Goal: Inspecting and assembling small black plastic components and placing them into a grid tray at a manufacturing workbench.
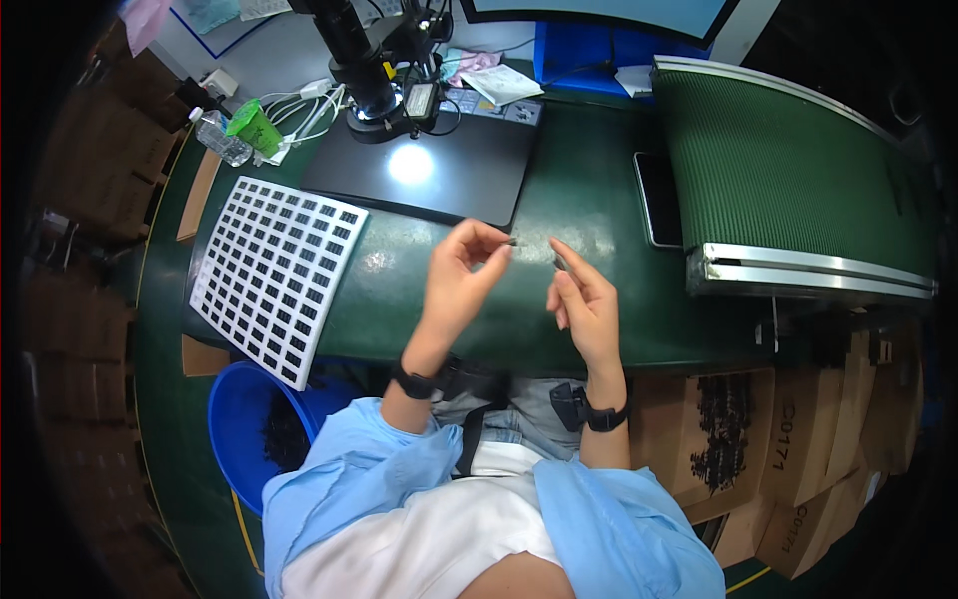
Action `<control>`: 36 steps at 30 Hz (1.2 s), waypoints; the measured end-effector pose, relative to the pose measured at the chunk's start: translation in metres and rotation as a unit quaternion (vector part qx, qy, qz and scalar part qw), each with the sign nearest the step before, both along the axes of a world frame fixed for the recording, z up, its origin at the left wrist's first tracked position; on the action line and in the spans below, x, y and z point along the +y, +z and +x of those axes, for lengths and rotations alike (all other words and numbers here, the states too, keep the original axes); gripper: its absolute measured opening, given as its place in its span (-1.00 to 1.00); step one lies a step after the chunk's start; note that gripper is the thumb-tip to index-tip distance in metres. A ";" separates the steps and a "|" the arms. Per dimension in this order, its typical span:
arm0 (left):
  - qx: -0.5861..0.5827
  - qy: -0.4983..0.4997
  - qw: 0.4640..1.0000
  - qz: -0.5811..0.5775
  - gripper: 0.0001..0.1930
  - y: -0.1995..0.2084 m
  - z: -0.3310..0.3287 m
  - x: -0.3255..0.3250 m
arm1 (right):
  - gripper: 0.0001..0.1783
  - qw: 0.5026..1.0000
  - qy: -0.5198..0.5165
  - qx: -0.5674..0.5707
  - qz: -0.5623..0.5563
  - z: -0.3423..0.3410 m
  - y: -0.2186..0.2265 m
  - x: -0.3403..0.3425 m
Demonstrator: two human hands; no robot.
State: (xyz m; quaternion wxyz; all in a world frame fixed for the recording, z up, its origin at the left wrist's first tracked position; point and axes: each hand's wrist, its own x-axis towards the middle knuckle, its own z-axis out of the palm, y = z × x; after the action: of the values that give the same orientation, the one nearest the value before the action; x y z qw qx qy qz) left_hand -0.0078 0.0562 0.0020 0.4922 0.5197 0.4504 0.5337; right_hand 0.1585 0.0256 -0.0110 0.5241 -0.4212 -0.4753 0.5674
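My left hand (462,272) is raised over the green table, thumb and forefinger pinching a tiny dark piece (513,242) too small to name. Facing it, my right hand (587,299) pinches another small dark grey piece (560,264) between thumb and fingers. A short gap separates the two pieces. To the left lies a white tray (344,222) with rows of small black parts in its pockets. Behind my hands, a microscope (374,105) with a lit ring stands over a dark flat board (469,170), casting a bright spot on it.
At right stands a green ribbed conveyor (788,170) with metal rails, a phone (659,200) beside it. A blue bin (228,424) and a cardboard box (659,429), both with black parts, flank me below. A bottle (220,138) and green cup (255,128) stand far left.
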 end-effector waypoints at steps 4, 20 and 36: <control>0.208 0.058 0.975 0.050 -0.92 -0.010 -0.068 0.060 | -0.57 0.999 0.003 0.012 -0.036 0.026 -0.014 -0.002; 0.478 0.102 0.846 0.214 -0.77 -0.064 -0.141 0.171 | -0.58 0.990 0.017 0.060 -0.129 0.045 -0.035 -0.013; 0.435 0.074 0.872 0.213 -0.78 -0.066 -0.169 0.166 | -0.58 0.991 0.004 0.034 -0.132 0.039 -0.036 -0.008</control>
State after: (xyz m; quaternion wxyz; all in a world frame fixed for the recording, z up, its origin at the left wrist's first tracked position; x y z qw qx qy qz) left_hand -0.1771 0.2221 -0.0637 0.0832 0.7567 0.5317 0.3711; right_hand 0.1973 0.0173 -0.0469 0.4772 -0.4651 -0.3800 0.6416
